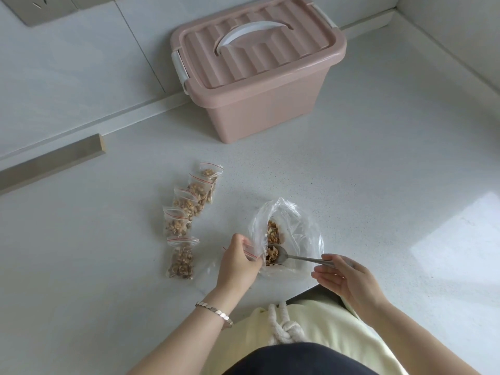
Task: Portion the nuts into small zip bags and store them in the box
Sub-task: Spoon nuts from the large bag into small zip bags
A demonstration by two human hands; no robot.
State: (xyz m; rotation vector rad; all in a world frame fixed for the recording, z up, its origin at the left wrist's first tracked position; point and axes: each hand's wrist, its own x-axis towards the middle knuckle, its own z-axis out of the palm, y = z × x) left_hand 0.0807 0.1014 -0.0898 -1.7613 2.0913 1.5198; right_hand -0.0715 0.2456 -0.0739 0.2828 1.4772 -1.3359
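Filled bags (180, 226) lie in a row just left of the left hand (238, 262), out of the way. That hand pinches a zip bag (209, 267) beside the big bag's (295, 223) mouth, likely to keep the transfer short. To its right, the right hand (349, 280) pinches the spoon (297, 257) handle with its other fingers loose and the bowl loaded with nuts (272, 251). The box (259, 109) sits lidded well beyond both hands.

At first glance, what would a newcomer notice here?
A shut pink storage box stands at the back of the white counter. Nearer, a row of small zip bags of walnuts lies left of the big clear bag, where the right hand holds a spoon.
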